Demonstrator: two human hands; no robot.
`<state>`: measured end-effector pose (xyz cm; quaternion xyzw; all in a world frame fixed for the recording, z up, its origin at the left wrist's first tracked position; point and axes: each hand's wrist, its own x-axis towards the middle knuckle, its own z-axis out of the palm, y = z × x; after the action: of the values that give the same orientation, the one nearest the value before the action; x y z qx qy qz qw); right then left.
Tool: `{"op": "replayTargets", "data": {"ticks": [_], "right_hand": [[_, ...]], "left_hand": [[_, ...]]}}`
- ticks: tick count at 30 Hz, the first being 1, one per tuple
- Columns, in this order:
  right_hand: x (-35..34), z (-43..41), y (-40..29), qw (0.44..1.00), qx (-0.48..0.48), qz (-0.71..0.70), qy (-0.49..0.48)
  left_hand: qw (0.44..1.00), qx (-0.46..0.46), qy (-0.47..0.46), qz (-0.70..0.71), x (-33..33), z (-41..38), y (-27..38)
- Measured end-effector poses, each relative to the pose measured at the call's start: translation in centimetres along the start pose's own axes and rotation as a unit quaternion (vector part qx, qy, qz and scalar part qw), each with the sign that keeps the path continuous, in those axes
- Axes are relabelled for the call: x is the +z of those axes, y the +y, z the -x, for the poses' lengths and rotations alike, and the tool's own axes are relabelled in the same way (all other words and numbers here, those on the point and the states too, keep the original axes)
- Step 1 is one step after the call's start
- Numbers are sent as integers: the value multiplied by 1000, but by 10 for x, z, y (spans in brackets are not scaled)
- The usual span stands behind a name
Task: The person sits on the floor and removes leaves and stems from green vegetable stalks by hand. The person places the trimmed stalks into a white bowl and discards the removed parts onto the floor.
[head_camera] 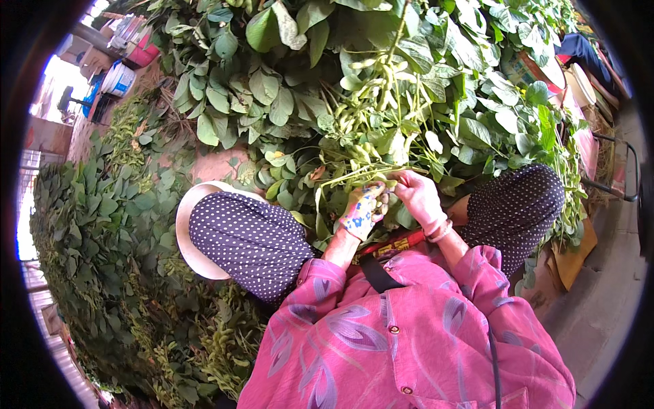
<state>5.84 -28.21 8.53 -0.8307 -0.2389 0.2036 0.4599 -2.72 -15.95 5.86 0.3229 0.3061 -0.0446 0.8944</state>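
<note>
My left hand, in a white glove with a blue flower print, has its fingers closed on green pods and a stem of a soybean plant. Touching the same stem is my right hand, in a light glove, with thumb and fingers pinched together beside the left fingertips. A bunch of soybean pods hangs on stems just beyond both hands. Large soybean leaves surround it. What lies exactly between my fingertips is partly hidden.
Heaped soybean plants lie on the left. At the upper left stand a white bucket and a pink basin. A pale round rim shows under my left knee. A black metal frame is at the far right.
</note>
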Motion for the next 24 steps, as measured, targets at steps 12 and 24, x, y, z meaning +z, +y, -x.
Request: {"op": "replayTargets", "data": {"ticks": [12, 24], "right_hand": [[-8, 15, -5, 998, 45, -29, 33], [-15, 27, -7, 932, 141, -287, -169]], "left_hand": [[995, 15, 30, -98, 3, -10, -10], [997, 37, -3, -66, 6, -6, 3]]}}
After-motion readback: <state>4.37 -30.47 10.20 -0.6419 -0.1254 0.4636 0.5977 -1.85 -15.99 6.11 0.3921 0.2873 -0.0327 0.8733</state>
